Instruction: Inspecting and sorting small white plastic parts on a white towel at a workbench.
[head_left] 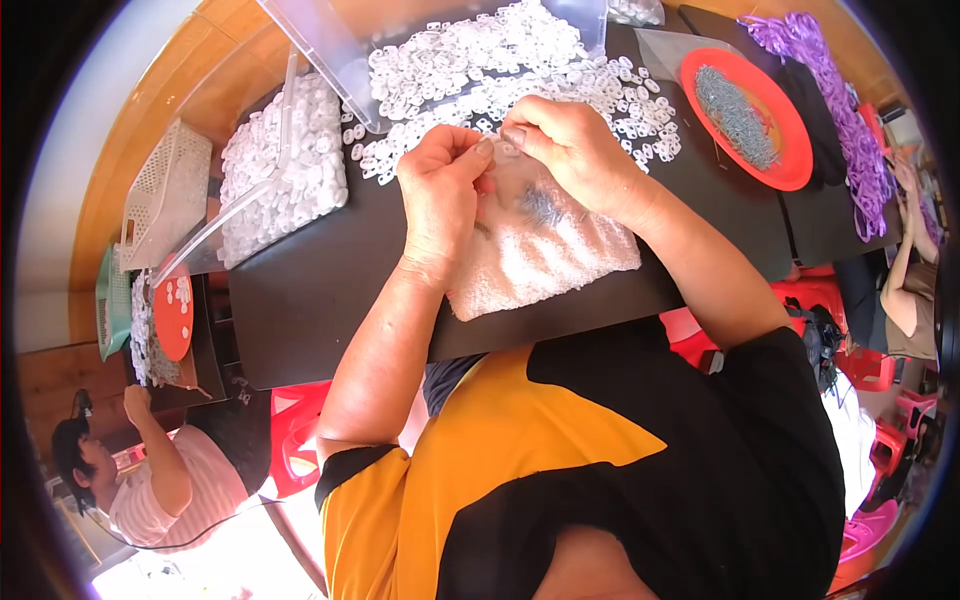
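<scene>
Over the dark table, my left hand (pixel 436 195) and my right hand (pixel 572 148) are close together with their fingertips pinched. Whatever they pinch is too small and too hidden to name. Beneath them lies a folded pale pink cloth (pixel 545 268), its front edge near the table's front edge. A small pile of thin grey metal pieces (pixel 541 205) rests on the cloth, beside my right wrist. Just beyond my fingertips, many small white plastic pieces with holes (pixel 640 112) are spread over the table, partly covered by my hands.
A clear plastic bin (pixel 335 60) lies tipped, spilling white pieces. Another heap of them (pixel 290 150) fills a container at left. A red plate (pixel 797 165) of thin metal pieces and purple ribbons (pixel 865 150) are at right. One person (pixel 170 480) sits at left, another (pixel 905 290) at far right.
</scene>
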